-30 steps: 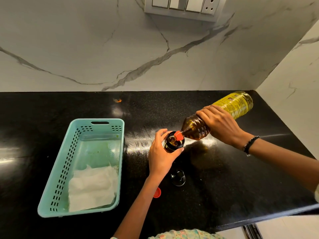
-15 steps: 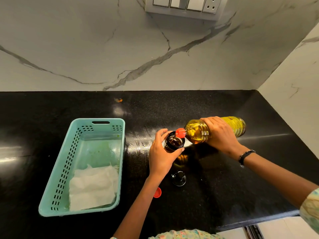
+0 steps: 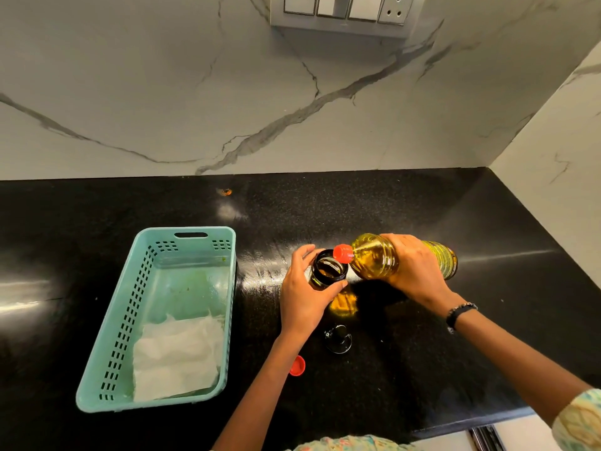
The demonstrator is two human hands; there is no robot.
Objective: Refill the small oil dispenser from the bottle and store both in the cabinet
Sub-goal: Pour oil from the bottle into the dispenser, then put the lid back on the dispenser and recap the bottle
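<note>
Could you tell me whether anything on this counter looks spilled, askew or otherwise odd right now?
Nothing is clearly spilled. The streaky smears on the countertop left of the dispenser could be residue or only glare. The yellow patch under the bottle looks like light through the oil. The basket floor shows greenish stains.

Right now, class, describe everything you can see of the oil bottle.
The oil bottle is clear ribbed plastic holding golden oil, with a yellow label toward its base. It lies nearly level above the black counter, gripped by the right hand, its red neck over the open dispenser, which the left hand steadies.
</note>
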